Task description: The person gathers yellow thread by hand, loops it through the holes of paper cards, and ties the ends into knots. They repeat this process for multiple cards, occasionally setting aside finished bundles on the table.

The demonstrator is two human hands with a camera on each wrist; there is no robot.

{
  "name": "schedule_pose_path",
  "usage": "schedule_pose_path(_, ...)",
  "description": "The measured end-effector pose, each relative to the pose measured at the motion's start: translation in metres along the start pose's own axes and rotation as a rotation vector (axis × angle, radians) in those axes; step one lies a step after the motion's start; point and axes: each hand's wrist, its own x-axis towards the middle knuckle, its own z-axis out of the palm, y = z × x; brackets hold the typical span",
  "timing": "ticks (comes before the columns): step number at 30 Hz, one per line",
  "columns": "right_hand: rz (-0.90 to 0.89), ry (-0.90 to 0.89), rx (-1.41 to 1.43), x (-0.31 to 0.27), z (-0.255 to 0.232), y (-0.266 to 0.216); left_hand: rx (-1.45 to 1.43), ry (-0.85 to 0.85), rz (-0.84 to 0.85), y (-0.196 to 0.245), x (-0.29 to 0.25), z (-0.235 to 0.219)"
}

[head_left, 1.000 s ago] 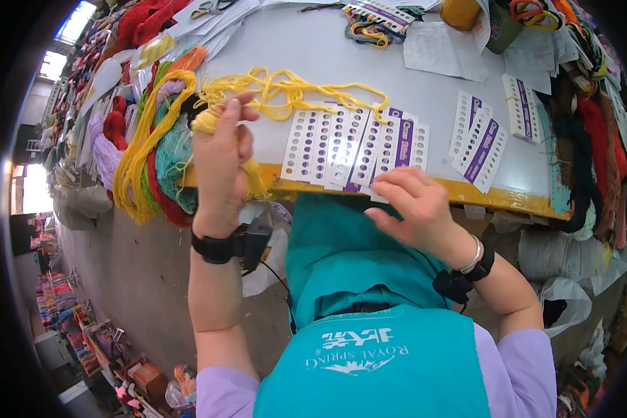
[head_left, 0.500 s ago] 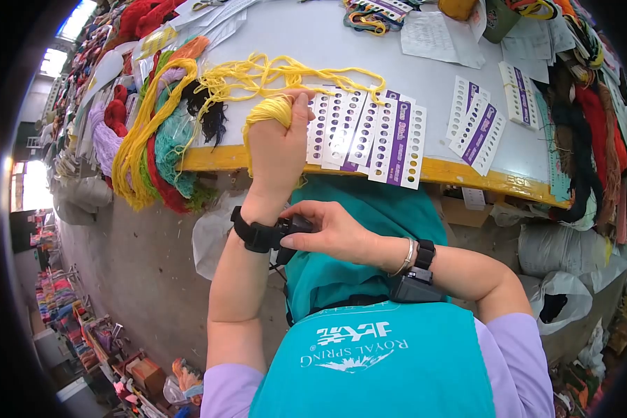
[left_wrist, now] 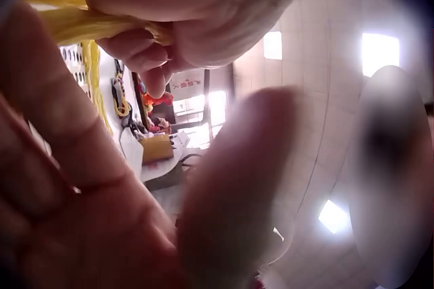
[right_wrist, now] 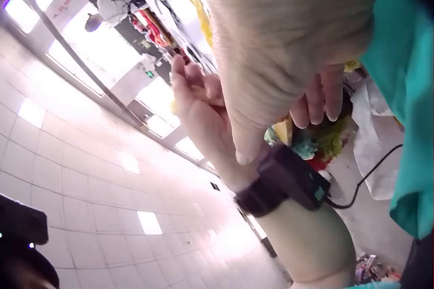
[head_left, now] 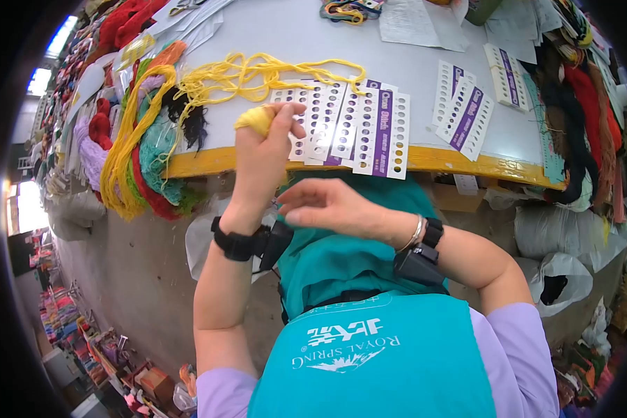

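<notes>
Yellow thread [head_left: 253, 120] is wound over my left hand [head_left: 263, 157], raised in front of the table edge. In the left wrist view, its curled fingers grip a yellow strand [left_wrist: 81, 26]. My right hand [head_left: 331, 205] hovers beside the left wrist camera [head_left: 276, 244], holding nothing. Its fingers [left_wrist: 88, 126] look spread and fairly straight from there. More yellow thread [head_left: 258, 70] lies in loose loops on the table. Overlapping white and purple punched cards [head_left: 382, 132] sit at the front edge, partly behind the left hand.
Skeins of coloured thread [head_left: 150, 132] hang over the table's left side, a black bundle [head_left: 186, 118] among them. Further punched cards [head_left: 465, 115] lie to the right. Papers [head_left: 425, 24] are at the back. Dark and red hanks [head_left: 578, 125] drape over the right end.
My left hand swung rightward with the thread, then slightly back left. My right hand left the cards, touched the left wrist camera, and now stands just off it.
</notes>
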Motion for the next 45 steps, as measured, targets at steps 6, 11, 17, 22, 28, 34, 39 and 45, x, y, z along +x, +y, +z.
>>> schedule_pose_path(6, -0.271, 0.350, -0.251, -0.015, -0.029, -0.040, -0.663, -0.143, -0.380, 0.008, -0.023, -0.007)
schedule_pose_path(11, -0.200, 0.349, -0.260, -0.010, -0.025, -0.040, -0.736, -0.276, -0.409, -0.006, -0.035, 0.006)
schedule_pose_path(17, -0.106, 0.333, -0.074, -0.003, -0.018, -0.031, -0.678, -0.323, -0.411, -0.009, -0.041, 0.011)
schedule_pose_path(22, -0.038, 0.317, 0.287, -0.004, -0.026, -0.025, -0.748, -0.302, -0.429, -0.020, -0.043, 0.005)
schedule_pose_path(28, -0.055, 0.330, 0.311, -0.014, -0.032, -0.029, -0.738, -0.272, -0.390, -0.021, -0.040, 0.007)
schedule_pose_path(34, -0.116, 0.352, 0.130, -0.013, -0.034, -0.019, -0.767, -0.219, -0.409, -0.019, -0.042, 0.011)
schedule_pose_path(39, -0.056, 0.382, 0.004, -0.012, -0.022, -0.031, -0.787, -0.315, -0.409, -0.021, -0.041, 0.013)
schedule_pose_path(45, -0.052, 0.388, 0.044, -0.008, -0.017, -0.026, -0.714, -0.316, -0.400, -0.019, -0.044, 0.019)
